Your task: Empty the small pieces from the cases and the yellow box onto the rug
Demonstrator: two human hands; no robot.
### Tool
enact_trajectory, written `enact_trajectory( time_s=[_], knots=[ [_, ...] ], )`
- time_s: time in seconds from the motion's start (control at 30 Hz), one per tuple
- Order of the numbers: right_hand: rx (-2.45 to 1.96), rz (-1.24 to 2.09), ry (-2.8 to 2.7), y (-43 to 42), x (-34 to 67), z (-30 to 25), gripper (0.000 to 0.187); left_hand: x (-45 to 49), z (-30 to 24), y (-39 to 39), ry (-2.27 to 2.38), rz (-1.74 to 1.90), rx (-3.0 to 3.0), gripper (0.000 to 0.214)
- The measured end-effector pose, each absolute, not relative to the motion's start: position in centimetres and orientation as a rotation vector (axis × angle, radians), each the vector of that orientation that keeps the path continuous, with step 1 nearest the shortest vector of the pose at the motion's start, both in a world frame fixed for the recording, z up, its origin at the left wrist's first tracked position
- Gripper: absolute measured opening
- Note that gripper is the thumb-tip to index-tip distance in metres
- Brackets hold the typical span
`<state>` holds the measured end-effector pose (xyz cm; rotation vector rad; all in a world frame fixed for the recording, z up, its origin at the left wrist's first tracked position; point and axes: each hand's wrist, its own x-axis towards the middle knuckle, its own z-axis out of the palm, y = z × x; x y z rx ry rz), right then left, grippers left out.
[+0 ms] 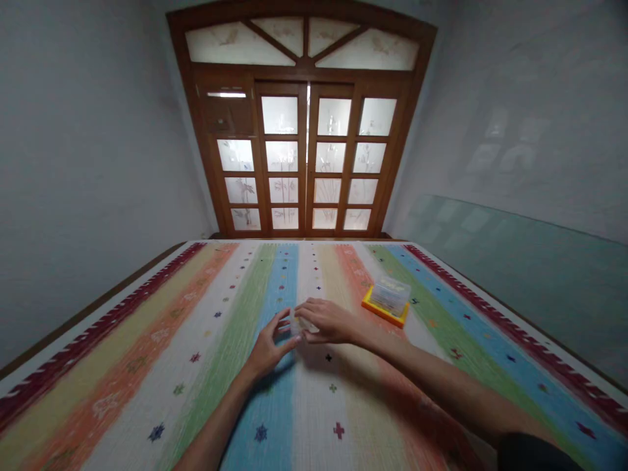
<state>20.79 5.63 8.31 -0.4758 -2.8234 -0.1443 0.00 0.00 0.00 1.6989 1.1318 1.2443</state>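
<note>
My left hand and my right hand meet over the middle of a striped, many-coloured cloth. Between them sits a small pale, see-through object that I cannot name. My right hand curls over it from the right, its fingers bent down onto it. The fingers of my left hand are stretched toward it from the left, their tips at its edge. Most of the object is hidden under my right hand.
A clear plastic box on an orange-yellow base stands on the cloth to the right of my hands. A wooden door with frosted glass panes closes the far end. Grey walls run along both sides.
</note>
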Motion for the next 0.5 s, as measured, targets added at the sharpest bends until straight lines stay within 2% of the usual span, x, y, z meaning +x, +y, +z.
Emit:
enact_trajectory(
  time_s=[0.1, 0.27, 0.5],
  knots=[
    [-0.425, -0.221, -2.863, 5.2, 16.8, 6.4, 0.026, -2.4, 0.7, -0.1, 1.160, 1.222, 1.618, 0.059],
    [-0.280, -0.395, -2.840, 5.2, 12.2, 4.5, 0.020, -6.5, 1.0, -1.1, 1.276, 1.268, 1.499, 0.058],
    [-0.046, -0.635, -2.789, 6.0, 5.2, 3.4, 0.028, -10.7, 1.3, -1.3, 1.450, 1.356, 1.447, 0.052]
  ],
)
